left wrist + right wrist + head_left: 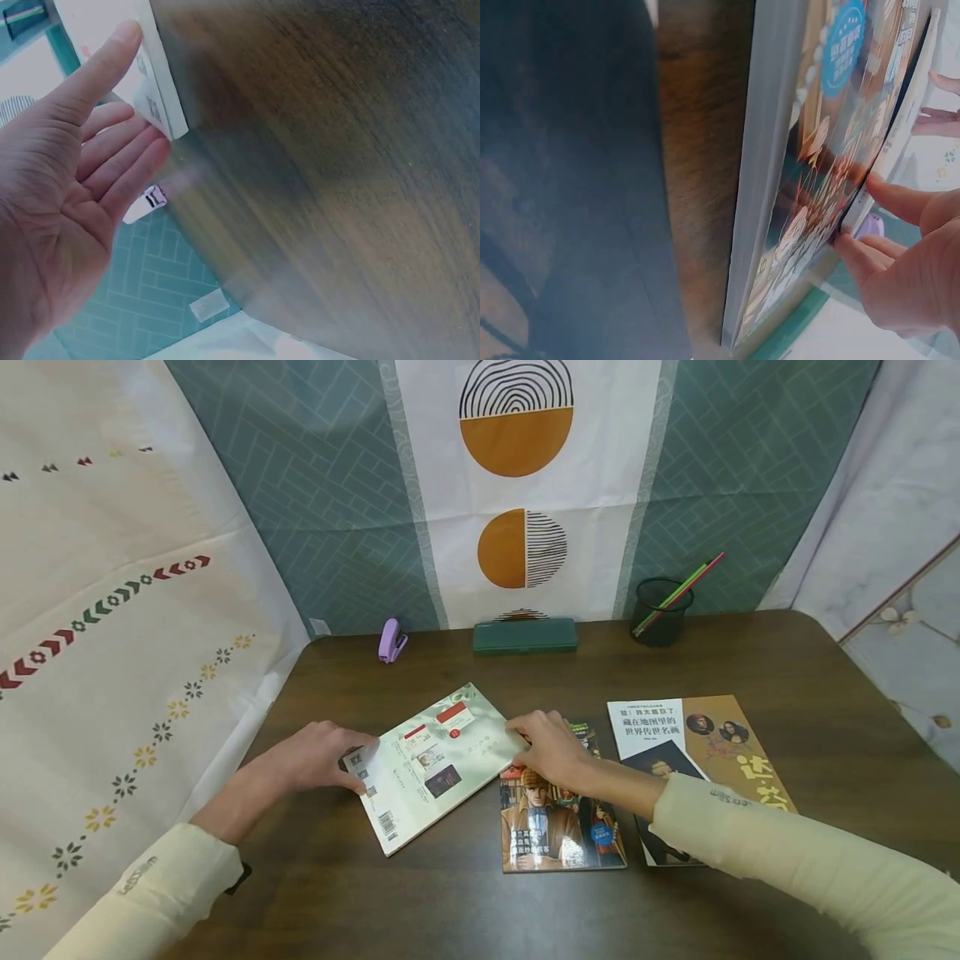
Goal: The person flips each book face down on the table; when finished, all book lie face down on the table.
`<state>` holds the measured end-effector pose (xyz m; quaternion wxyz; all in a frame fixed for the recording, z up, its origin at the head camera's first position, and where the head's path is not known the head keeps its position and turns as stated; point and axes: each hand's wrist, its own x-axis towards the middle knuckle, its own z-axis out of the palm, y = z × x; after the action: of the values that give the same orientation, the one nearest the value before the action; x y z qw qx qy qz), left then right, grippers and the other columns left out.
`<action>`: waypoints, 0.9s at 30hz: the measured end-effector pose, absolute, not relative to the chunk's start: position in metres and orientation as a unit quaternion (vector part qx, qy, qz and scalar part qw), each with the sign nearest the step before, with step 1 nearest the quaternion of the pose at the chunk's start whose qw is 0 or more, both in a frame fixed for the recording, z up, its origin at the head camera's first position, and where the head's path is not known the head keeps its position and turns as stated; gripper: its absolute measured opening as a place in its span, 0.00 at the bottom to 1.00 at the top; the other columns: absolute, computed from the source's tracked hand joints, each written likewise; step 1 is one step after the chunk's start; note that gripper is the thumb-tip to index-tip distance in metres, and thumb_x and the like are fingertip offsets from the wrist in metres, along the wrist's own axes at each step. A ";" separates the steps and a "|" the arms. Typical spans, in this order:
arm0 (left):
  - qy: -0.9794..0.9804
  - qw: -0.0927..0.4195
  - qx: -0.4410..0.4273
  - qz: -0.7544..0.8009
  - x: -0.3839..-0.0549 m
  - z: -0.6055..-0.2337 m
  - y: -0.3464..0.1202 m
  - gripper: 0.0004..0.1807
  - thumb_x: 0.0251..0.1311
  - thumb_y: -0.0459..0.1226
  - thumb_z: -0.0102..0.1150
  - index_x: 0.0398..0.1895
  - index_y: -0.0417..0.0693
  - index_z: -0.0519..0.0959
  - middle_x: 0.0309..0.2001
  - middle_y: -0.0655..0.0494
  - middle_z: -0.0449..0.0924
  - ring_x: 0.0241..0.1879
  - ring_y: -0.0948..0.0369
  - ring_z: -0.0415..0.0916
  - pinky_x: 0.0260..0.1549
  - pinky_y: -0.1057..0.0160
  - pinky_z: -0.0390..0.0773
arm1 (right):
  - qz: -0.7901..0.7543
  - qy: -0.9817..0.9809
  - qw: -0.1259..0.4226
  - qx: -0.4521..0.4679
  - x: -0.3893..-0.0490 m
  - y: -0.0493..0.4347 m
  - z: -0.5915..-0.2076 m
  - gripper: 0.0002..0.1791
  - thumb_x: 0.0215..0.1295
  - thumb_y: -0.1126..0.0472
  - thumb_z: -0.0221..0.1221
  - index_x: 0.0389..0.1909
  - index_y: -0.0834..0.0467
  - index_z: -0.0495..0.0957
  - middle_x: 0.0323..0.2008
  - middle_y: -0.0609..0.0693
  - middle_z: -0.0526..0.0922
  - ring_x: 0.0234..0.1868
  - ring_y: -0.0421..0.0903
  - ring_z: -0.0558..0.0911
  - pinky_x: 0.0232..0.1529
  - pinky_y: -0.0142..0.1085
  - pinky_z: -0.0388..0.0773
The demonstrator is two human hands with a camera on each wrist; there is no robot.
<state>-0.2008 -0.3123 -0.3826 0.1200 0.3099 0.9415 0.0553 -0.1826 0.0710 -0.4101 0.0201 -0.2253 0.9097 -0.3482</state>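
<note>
A pale green magazine (442,760), its back cover with a barcode facing up, lies slanted on the table between both hands. At its left end, my left hand (318,758) grips the edge; the left wrist view shows the thumb over the cover and the fingers at the far corner. My right hand (551,747) pinches its right corner between thumb and fingers, as the right wrist view shows. Beneath the right hand and forearm lies a magazine with a man in a cap (536,827). The pale magazine's right end is right beside it.
Right of these, a tan book (738,743) and a white-and-black book (648,722) overlap, partly hidden by my right sleeve. Along the back of the brown table (315,877) stand a purple stapler (391,641), a green case (525,637) and a black mesh pen cup (660,625) with pencils.
</note>
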 end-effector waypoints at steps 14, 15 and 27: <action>0.944 0.133 0.249 0.169 -0.197 -0.384 -0.322 0.35 0.56 0.40 0.82 0.65 0.34 0.80 0.53 0.47 0.82 0.50 0.51 0.85 0.50 0.51 0.86 | -0.359 0.909 0.028 -0.209 -0.185 0.070 -0.413 0.32 0.55 0.72 0.78 0.62 0.69 0.81 0.55 0.64 0.84 0.49 0.57 0.87 0.48 0.46 0.86; 0.943 0.134 0.246 0.178 -0.197 -0.385 -0.323 0.34 0.56 0.40 0.82 0.64 0.35 0.80 0.52 0.48 0.81 0.51 0.51 0.84 0.51 0.50 0.86 | -0.361 0.909 0.031 -0.208 -0.185 0.070 -0.412 0.32 0.55 0.72 0.78 0.62 0.69 0.81 0.55 0.64 0.84 0.49 0.56 0.87 0.47 0.46 0.86; 0.929 0.156 0.287 0.176 -0.197 -0.394 -0.331 0.40 0.51 0.38 0.85 0.68 0.37 0.77 0.55 0.51 0.78 0.51 0.54 0.80 0.53 0.52 0.82 | -0.376 0.906 0.038 -0.190 -0.186 0.070 -0.412 0.30 0.56 0.73 0.77 0.61 0.69 0.82 0.56 0.63 0.85 0.48 0.56 0.87 0.44 0.43 0.86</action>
<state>-0.1970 -0.3306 -0.3938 0.1561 0.2875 0.9285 0.1756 -0.1861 0.0700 -0.4115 0.0377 -0.1900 0.9063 -0.3757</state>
